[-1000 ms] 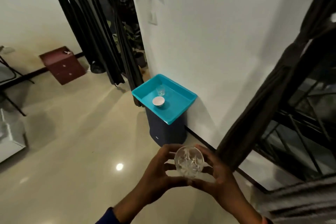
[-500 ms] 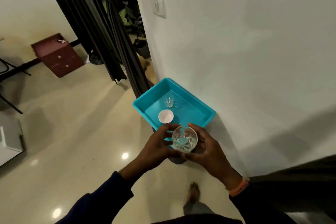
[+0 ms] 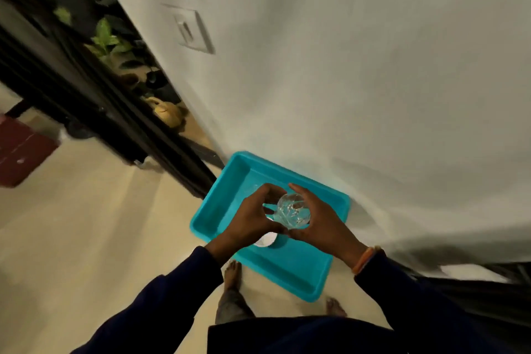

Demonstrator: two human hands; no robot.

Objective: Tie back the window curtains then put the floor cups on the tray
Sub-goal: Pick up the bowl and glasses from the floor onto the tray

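Over the middle of the turquoise tray [image 3: 287, 267], both hands are wrapped round a clear cut-glass cup [image 3: 293, 211], so it's up in the air above the tray, not sitting in it. Left hand [image 3: 253, 217] has its fingers curled onto the cup's left side, thumb along the near side. Right hand [image 3: 319, 221] cups it from the right, fingers bent over the far rim, with an orange band [image 3: 362, 260] on that wrist. Just under the left hand, toward the tray's near-left edge, a small white cup [image 3: 265, 239] peeks out, mostly hidden. The tray's far-right side sits right up against the white wall [image 3: 373, 80]. Dark curtains [image 3: 94, 100] hang beyond the tray's far-left corner, with a leafy plant [image 3: 105, 40] behind them. Pretty blurry frame overall, so the cup's pattern is hard to make out.
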